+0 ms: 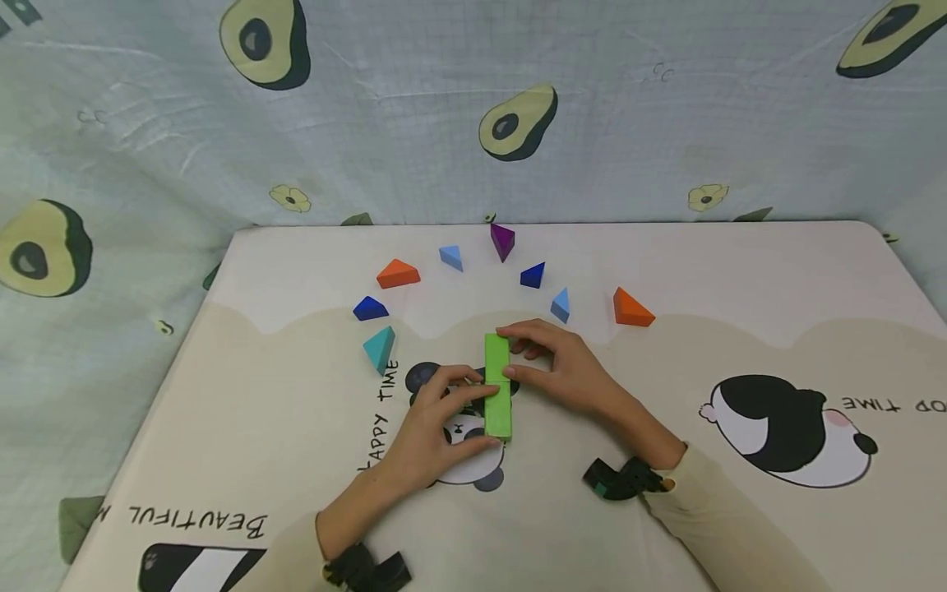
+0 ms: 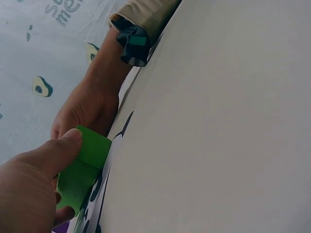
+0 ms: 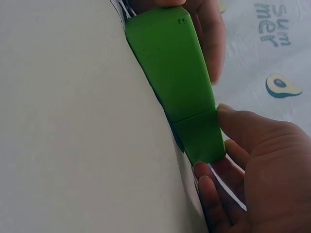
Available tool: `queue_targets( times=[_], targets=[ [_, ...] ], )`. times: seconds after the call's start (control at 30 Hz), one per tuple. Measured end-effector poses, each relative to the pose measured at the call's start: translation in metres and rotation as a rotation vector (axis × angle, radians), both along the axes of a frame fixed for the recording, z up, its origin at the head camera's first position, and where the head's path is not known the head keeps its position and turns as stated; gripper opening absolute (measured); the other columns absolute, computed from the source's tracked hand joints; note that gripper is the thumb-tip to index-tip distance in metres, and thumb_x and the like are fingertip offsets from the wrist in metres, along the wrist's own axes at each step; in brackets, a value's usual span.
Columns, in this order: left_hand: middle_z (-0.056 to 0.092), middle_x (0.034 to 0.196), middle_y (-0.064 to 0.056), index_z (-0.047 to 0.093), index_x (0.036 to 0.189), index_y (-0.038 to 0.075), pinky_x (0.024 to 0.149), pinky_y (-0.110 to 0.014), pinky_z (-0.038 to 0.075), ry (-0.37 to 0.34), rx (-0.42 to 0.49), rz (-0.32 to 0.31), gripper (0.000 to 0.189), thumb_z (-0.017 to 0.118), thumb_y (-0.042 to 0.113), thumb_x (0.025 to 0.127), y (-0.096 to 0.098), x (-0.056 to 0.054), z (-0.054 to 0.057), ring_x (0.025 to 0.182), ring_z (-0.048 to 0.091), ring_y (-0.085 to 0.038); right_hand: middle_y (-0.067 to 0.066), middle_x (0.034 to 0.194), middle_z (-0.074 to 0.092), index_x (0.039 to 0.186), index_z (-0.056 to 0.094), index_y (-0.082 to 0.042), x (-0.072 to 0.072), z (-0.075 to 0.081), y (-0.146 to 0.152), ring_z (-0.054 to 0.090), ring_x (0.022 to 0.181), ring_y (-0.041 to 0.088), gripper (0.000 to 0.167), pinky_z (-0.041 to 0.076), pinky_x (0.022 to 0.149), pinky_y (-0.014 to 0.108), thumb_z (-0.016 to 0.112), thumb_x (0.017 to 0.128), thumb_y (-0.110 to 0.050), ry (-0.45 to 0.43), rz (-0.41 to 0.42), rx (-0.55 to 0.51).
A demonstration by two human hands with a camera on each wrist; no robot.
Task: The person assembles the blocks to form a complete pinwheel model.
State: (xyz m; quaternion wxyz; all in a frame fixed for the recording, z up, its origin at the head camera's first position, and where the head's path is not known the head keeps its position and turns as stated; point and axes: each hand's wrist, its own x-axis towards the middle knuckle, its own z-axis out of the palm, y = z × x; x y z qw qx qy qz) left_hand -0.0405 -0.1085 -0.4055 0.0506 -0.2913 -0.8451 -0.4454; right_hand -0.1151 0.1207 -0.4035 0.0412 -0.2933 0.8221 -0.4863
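Two bright green blocks lie end to end on the table, forming one long bar with a thin seam where they meet. My left hand [image 1: 422, 436] pinches the near green block [image 1: 498, 418], its thumb at the near end and the fingertips by the seam. On the far green block [image 1: 496, 355] my right hand [image 1: 565, 366] has its index finger at the far end and its thumb on the right side by the seam. In the right wrist view, the seam between the near block [image 3: 170, 68] and far block [image 3: 201, 138] shows as a thin line.
Several small wedge-shaped blocks form a loose arc beyond the hands: teal [image 1: 380, 349] and orange [image 1: 398, 274] at left, purple [image 1: 502, 242] at the back, another orange [image 1: 631, 309] at right, with blue ones between. A fabric with avocado prints [image 1: 414, 123] hangs behind the table [image 1: 740, 271].
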Motion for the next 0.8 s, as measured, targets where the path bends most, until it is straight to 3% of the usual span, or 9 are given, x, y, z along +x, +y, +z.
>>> queue_targets(
  times=[0.8],
  targets=[
    [0.048,0.129,-0.002,0.062,0.126,0.017,0.098,-0.041,0.037,-0.019,0.012,-0.026,0.057,0.084,0.025,0.074,-0.0018,-0.0019,0.0005,0.121,0.044,-0.018,-0.003,0.115,0.06,0.129,0.061,-0.014,0.003,0.0028,-0.0006,0.057,0.095,0.011,0.046,0.048,0.086,0.029,0.075,0.085,-0.022,-0.008,-0.021,0.009]
  ],
)
